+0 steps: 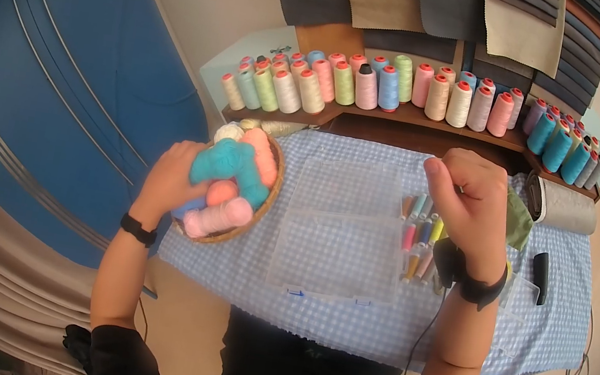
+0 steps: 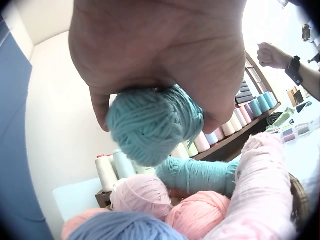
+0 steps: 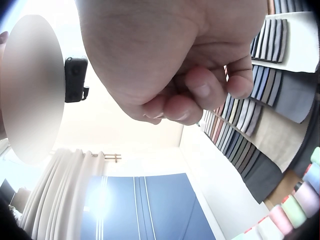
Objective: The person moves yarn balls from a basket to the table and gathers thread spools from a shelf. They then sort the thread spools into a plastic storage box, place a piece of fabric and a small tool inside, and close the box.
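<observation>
My left hand (image 1: pixel 173 174) grips a teal ball of yarn (image 2: pixel 150 125) over a wicker basket (image 1: pixel 275 193) at the table's left. Thumb and fingers come down on both sides of the ball. Below it in the basket lie another teal skein (image 2: pixel 197 176), a pale pink skein (image 2: pixel 262 192), a salmon ball (image 2: pixel 199 214) and a blue ball (image 2: pixel 125 227). Raised above the right part of the table is my right hand (image 1: pixel 471 195), its fingers curled toward the palm with nothing showing in them in the right wrist view.
A clear plastic case (image 1: pixel 337 252) lies open on the checkered cloth (image 1: pixel 448 341). Small colored thread spools (image 1: pixel 417 237) sit right of it, near a black cylindrical object (image 1: pixel 539 278). Large thread cones (image 1: pixel 387 90) line the shelf behind. A rolled grey fabric (image 1: pixel 567 208) lies back right.
</observation>
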The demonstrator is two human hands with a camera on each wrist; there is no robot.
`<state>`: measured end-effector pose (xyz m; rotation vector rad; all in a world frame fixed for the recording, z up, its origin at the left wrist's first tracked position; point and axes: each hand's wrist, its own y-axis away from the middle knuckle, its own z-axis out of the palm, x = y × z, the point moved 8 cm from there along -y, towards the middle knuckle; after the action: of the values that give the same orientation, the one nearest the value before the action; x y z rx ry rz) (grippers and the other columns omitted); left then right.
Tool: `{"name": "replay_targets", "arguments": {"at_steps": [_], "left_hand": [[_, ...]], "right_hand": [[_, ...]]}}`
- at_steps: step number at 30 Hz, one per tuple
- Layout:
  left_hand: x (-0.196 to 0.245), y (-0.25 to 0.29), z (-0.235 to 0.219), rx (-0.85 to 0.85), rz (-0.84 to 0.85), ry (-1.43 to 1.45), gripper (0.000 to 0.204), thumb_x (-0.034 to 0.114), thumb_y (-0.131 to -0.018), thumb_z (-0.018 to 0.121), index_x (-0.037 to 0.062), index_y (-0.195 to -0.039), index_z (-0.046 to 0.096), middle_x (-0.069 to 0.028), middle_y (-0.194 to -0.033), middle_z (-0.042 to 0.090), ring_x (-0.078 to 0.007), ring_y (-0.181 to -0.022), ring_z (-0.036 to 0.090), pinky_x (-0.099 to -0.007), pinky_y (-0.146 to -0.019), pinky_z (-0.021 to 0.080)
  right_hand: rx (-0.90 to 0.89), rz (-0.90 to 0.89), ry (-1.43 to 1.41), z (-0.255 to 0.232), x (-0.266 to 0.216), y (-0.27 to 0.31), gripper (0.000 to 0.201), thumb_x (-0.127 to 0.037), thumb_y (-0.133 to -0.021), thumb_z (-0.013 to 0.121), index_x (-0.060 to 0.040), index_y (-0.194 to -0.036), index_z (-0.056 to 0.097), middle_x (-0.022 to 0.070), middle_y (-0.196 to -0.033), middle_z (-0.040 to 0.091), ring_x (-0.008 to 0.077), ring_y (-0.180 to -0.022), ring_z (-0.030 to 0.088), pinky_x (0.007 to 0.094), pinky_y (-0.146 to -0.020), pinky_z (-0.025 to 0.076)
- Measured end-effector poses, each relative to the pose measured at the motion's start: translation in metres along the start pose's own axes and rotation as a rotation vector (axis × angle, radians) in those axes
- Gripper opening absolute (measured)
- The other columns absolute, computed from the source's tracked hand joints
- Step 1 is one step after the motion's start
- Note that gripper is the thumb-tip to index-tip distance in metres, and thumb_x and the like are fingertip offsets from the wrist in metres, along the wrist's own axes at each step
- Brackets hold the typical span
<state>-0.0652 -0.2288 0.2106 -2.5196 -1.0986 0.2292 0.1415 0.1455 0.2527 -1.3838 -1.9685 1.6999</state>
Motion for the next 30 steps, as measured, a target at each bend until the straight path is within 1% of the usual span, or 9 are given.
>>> {"name": "replay_targets", "arguments": {"at_steps": [4,7,16,19,22,25,28,30], "left_hand": [[0.015,-0.001,-0.008,0.035,0.047,0.036,0.058,0.014,-0.076,0.083,0.0043,-0.129,0.064,-0.0163,-0.125,0.068,-0.0381,-0.117,0.063,-0.0469,-0.102,0.051],[0.037,-0.006,-0.013,-0.049,0.034,0.06,0.056,0.013,-0.076,0.083,0.0047,-0.128,0.065,-0.0159,-0.125,0.068,-0.0381,-0.117,0.063,-0.0463,-0.103,0.051],[0.054,-0.006,-0.01,-0.001,0.126,0.069,0.061,0.019,-0.072,0.086,0.0065,-0.129,0.066,-0.0144,-0.125,0.069,-0.0375,-0.118,0.063,-0.0479,-0.104,0.05],[0.063,-0.007,-0.013,0.033,0.168,0.064,0.056,0.024,-0.076,0.085,0.0047,-0.126,0.067,-0.0157,-0.122,0.07,-0.0389,-0.114,0.064,-0.0486,-0.1,0.051],[0.062,-0.011,-0.006,0.034,0.172,0.103,0.062,0.019,-0.073,0.086,0.0076,-0.13,0.066,-0.0143,-0.128,0.069,-0.0375,-0.12,0.064,-0.0485,-0.105,0.049],[0.093,-0.018,-0.001,0.034,0.227,0.137,0.061,0.017,-0.073,0.086,0.008,-0.13,0.066,-0.0143,-0.128,0.069,-0.0378,-0.12,0.064,-0.0478,-0.104,0.05],[0.129,-0.025,0.003,0.024,0.287,0.231,0.061,0.015,-0.072,0.085,0.0083,-0.13,0.066,-0.0139,-0.125,0.069,-0.0377,-0.117,0.065,-0.0471,-0.102,0.051],[0.155,-0.035,0.006,0.017,0.332,0.305,0.062,0.015,-0.072,0.085,0.0081,-0.13,0.066,-0.0136,-0.124,0.07,-0.0368,-0.114,0.066,-0.0459,-0.1,0.052]], "right_hand": [[-0.005,-0.008,0.014,0.001,0.0,0.0,0.038,-0.011,-0.093,0.076,-0.0009,-0.065,0.052,0.0092,-0.059,0.046,0.0245,-0.054,0.045,0.041,-0.052,0.034],[-0.007,-0.001,0.011,0.001,-0.003,0.0,0.037,-0.011,-0.093,0.076,-0.0007,-0.066,0.052,0.0093,-0.059,0.047,0.0246,-0.054,0.046,0.0409,-0.052,0.034],[-0.037,-0.014,0.02,0.006,-0.003,-0.001,0.037,-0.011,-0.093,0.076,-0.0005,-0.066,0.053,0.0105,-0.06,0.046,0.027,-0.055,0.046,0.0414,-0.053,0.035],[-0.046,-0.007,0.033,0.006,-0.003,-0.001,0.037,-0.011,-0.093,0.076,-0.0006,-0.066,0.053,0.0107,-0.06,0.046,0.027,-0.055,0.047,0.0414,-0.053,0.036],[-0.035,-0.005,0.012,0.007,-0.004,-0.001,0.037,-0.012,-0.093,0.076,-0.0008,-0.066,0.053,0.0108,-0.06,0.047,0.0277,-0.055,0.047,0.0414,-0.053,0.036],[-0.059,0.029,0.022,0.012,-0.003,-0.001,0.04,-0.014,-0.093,0.077,-0.0005,-0.064,0.053,0.0109,-0.059,0.047,0.0284,-0.055,0.048,0.0422,-0.054,0.037],[-0.256,0.189,0.008,0.025,0.011,0.005,0.03,-0.019,-0.093,0.079,-0.0006,-0.077,0.061,0.0118,-0.071,0.058,0.0287,-0.063,0.057,0.0411,-0.059,0.045],[-0.206,0.142,-0.027,0.028,-0.001,0.001,0.028,-0.023,-0.092,0.081,-0.0012,-0.097,0.065,0.0134,-0.089,0.064,0.0304,-0.075,0.063,0.041,-0.067,0.051]]}}
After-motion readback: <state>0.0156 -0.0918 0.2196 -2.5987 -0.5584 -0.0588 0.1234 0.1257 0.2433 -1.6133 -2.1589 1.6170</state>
